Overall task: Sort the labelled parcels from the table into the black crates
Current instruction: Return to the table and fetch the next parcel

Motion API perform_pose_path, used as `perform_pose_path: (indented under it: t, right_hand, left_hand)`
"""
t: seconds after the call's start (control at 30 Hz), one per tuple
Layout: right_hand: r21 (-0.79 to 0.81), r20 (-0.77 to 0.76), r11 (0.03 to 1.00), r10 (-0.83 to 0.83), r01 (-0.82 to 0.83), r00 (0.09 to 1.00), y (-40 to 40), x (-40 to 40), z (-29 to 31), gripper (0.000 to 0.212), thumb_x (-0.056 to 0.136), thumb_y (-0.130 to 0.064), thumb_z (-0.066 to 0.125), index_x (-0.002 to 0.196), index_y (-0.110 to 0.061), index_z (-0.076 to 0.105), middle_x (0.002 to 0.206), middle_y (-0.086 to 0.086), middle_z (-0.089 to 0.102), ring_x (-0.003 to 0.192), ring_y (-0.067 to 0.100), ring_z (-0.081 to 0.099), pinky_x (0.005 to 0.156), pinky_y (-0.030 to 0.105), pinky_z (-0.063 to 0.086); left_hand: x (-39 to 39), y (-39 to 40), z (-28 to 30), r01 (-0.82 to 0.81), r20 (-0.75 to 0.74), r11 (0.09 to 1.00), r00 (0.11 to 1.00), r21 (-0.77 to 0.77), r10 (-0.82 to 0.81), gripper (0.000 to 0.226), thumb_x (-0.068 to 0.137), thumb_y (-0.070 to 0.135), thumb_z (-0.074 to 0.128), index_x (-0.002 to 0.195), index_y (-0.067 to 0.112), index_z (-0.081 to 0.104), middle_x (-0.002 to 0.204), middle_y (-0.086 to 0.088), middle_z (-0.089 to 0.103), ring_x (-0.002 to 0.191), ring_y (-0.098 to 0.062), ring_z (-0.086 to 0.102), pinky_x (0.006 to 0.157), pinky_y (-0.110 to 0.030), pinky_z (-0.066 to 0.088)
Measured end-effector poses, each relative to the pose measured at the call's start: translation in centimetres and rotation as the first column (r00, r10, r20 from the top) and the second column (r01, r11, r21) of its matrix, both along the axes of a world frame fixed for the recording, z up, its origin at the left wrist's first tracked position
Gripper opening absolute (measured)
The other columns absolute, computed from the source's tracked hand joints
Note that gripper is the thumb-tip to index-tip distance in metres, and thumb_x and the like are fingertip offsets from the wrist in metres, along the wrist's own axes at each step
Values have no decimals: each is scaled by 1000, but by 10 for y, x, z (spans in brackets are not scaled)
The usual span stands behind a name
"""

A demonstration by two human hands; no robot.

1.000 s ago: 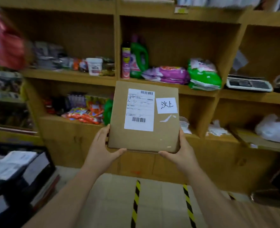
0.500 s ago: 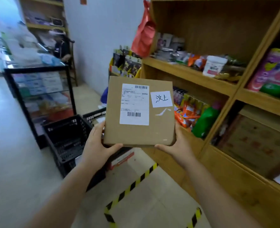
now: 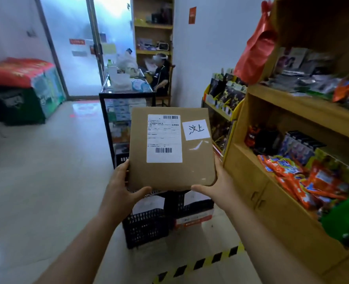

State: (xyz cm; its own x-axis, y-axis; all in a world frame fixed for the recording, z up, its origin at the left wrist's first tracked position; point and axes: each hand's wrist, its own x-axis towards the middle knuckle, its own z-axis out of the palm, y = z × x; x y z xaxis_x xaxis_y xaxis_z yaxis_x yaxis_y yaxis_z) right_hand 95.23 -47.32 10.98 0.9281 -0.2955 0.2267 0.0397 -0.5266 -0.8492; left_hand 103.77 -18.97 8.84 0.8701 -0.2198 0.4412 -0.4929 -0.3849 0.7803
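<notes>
Head view: parcel (image 3: pixel 171 148) (label up) between left hand (image 3: pixel 122 190) and right hand (image 3: pixel 220 186).

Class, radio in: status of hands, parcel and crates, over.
Both hands, left hand and right hand, grip the labelled parcel. Parcel held above black crates. Nothing in the way.

The parcel (image 3: pixel 171 148) hides most of the black crates (image 3: pixel 146 228); its shipping label's (image 3: pixel 164 138) print is unreadably small.

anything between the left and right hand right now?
Head view: only the cardboard parcel, gripped at its lower corners by the left hand and right hand. Below it, the black crates on the floor.
</notes>
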Motion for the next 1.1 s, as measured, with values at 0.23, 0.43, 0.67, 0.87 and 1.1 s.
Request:
perform_pose_path:
  t: [0.23, 0.43, 0.67, 0.87, 1.1]
  right_hand:
    - [38, -1, 999, 35, -35, 999, -99, 20, -3, 119, 52, -55, 90, 141, -70, 13, 120, -36, 56, 109, -10, 56, 82, 16, 53]
    - [66, -8, 997, -47, 48, 999, -169, 32, -5, 118, 52, -56, 90, 144, -65, 16, 115, -40, 56, 106, -14, 55, 77, 12, 48]
    - [43, -76, 992, -115, 118, 990, -218, 62, -27, 110, 54, -54, 91, 139, -69, 22, 113, -43, 55, 105, -16, 54, 82, 20, 48]
    - [5, -102, 999, -50, 51, 993, -214, 124, -31, 114, 56, -52, 91, 143, -64, 19, 113, -47, 53, 106, -20, 51, 80, 17, 45]
    - [-38, -100, 992, 112, -117, 989, -159, 211, -33, 116, 55, -61, 88, 148, -56, 17, 117, -46, 50, 107, -20, 50, 81, 7, 44]
  left_hand:
    - [13, -95, 3, -22, -35, 999, 999, 28, 23, 100, 67, 34, 86, 148, 25, 29, 137, 10, 43, 118, -8, 49, 93, -28, 51]
    - [48, -167, 12, 88, -93, 993, 992, 82, -81, 100, 70, 41, 82, 150, 28, 24, 143, 2, 43, 124, -18, 50, 99, -44, 50]
    - [91, -223, -18, 128, -144, 987, 983, 93, -114, 101, 69, 41, 82, 151, 26, 24, 143, 5, 41, 124, -15, 47, 101, -41, 48]
    - [135, -209, -28, 61, -139, 992, 989, 106, -46, 97, 72, 35, 82, 150, 26, 26, 139, 7, 42, 119, -10, 47, 99, -39, 49]
    - [169, -144, -27, -106, -153, 992, 981, 70, 116, 93, 69, 39, 83, 145, 34, 31, 123, 24, 45, 107, 8, 49, 82, -8, 44]
